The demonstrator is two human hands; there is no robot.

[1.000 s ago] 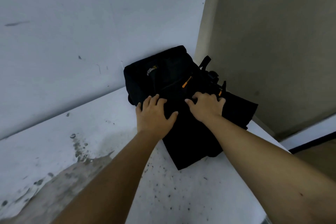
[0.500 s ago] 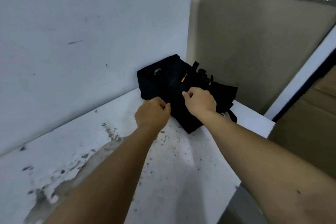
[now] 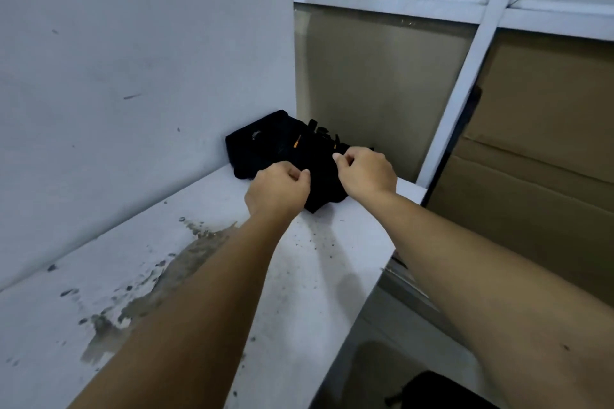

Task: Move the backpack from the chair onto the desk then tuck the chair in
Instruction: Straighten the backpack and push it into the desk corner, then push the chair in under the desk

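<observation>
Chair [image 3: 442,392]: dark edge only, bottom of view, beside the surface.
Surface [image 3: 299,276]: white, stained and speckled with dark marks, running toward a corner.
Left hand [image 3: 277,191]: fingers curled into a loose fist, at the near edge of the backpack; whether it grips fabric cannot be told.
Right hand [image 3: 365,171]: fingers curled under, thumb tucked, over the backpack's right part; grip likewise cannot be told.
Backpack [image 3: 265,149]: black, orange zip pulls, lying on the surface in the far corner, touching the wall panel [image 3: 133,60].
Behind: white window frame [image 3: 471,56], brown cardboard [image 3: 538,149] to the right.
</observation>
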